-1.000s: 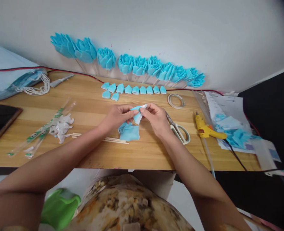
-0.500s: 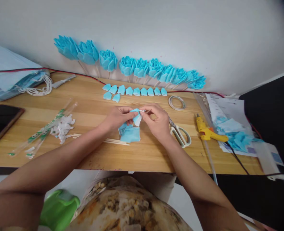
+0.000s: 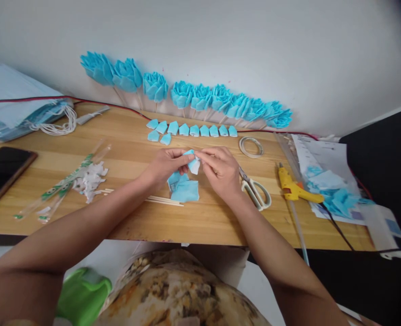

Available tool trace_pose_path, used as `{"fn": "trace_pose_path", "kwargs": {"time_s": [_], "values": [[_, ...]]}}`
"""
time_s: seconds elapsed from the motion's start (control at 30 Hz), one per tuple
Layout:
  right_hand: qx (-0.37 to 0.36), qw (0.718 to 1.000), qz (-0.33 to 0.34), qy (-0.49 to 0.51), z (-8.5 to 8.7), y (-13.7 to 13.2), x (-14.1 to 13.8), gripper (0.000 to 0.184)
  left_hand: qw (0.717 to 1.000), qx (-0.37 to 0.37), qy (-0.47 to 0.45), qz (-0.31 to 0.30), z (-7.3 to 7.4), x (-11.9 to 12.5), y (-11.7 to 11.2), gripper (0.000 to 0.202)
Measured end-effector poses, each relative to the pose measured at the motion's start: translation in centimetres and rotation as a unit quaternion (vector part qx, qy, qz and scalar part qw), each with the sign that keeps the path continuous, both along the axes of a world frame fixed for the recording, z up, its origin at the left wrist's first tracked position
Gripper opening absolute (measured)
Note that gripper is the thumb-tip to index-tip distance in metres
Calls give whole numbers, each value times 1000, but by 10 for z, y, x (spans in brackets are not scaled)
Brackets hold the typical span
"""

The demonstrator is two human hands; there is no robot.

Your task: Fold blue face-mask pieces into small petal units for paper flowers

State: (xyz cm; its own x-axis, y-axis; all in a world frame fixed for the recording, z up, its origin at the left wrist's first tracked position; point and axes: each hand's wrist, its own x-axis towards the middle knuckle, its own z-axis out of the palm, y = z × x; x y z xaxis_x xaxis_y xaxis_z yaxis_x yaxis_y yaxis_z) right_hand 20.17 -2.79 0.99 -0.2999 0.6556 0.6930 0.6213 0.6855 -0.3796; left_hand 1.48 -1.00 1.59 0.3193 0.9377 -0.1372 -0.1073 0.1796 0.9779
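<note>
A small light-blue fabric piece [image 3: 193,165] with a white underside is pinched between the thumb and fingers of my left hand [image 3: 166,166]. My right hand [image 3: 221,171] has its thumb and index fingertip closed on the right edge of the same piece. Under my left fingers, larger blue fabric pieces [image 3: 186,191] lie on the wooden table [image 3: 207,222], partly overlapping thin wooden sticks [image 3: 164,201]. Beyond my hands, several folded blue petals [image 3: 194,131] are lined up in rows. Scissors [image 3: 256,192] with pale handles lie beside my right wrist.
Blue fabric flowers [image 3: 183,93] on sticks lean along the wall. A tape roll [image 3: 251,147] and yellow glue gun [image 3: 293,188] lie right, near blue scraps [image 3: 341,199]. Leftward are white scraps [image 3: 90,181], a phone [image 3: 5,174] and a bag of masks [image 3: 20,104].
My right fingertips have shifted slightly and now press at the blue piece's edge, where a thin white bit showed before. The view has moved a little; my left hand keeps its pinch.
</note>
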Motion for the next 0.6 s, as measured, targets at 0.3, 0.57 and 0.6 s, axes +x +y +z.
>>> {"fn": "trace_pose_path", "kwargs": {"time_s": [0.3, 0.57, 0.6], "values": [[1, 1000, -8, -25, -1, 0, -1, 46, 999, -21, -24, 23, 1, 1, 1, 29], [-11, 999, -14, -28, 2, -1, 0, 45, 996, -31, -79, 38, -5, 1, 5, 19], [-13, 999, -9, -34, 1, -1, -1, 42, 995, -31, -85, 36, -6, 1, 5, 19]]}}
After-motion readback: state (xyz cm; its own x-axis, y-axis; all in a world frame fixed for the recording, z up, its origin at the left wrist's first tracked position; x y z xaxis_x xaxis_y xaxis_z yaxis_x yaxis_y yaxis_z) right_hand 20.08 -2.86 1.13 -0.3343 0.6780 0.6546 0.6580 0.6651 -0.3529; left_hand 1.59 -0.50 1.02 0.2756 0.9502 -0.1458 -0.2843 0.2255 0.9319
